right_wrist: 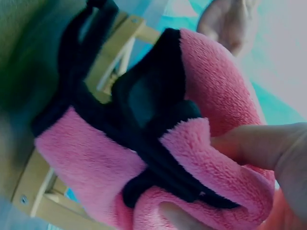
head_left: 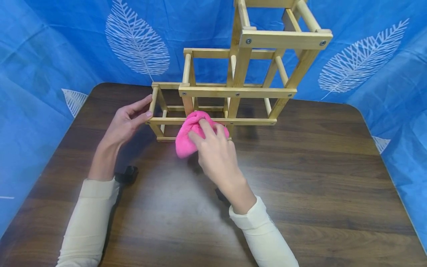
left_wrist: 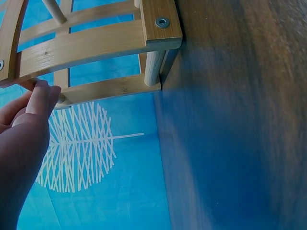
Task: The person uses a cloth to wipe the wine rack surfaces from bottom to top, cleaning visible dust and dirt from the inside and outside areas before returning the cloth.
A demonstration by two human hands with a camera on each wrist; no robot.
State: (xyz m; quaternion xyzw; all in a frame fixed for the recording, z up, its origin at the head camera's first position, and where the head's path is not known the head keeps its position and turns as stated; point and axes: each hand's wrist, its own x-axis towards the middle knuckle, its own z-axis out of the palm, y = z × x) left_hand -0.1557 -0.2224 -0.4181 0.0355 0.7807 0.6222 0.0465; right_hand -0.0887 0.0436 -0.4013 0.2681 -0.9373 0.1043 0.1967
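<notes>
A right hand (head_left: 217, 152) pinches a pink plush cloth (head_left: 185, 142), likely soft, light and best held by its folds, while the left hand (head_left: 121, 124) grips a wooden rack (head_left: 208, 92) by one end.

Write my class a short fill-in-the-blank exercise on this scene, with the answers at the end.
1. The right hand holds a cloth whose main colour is ____.
2. The rack that the left hand grips is made of ____.
3. The white prints on the blue curtain are shaped like ____.

Missing words: pink; wood; leaves.
</notes>
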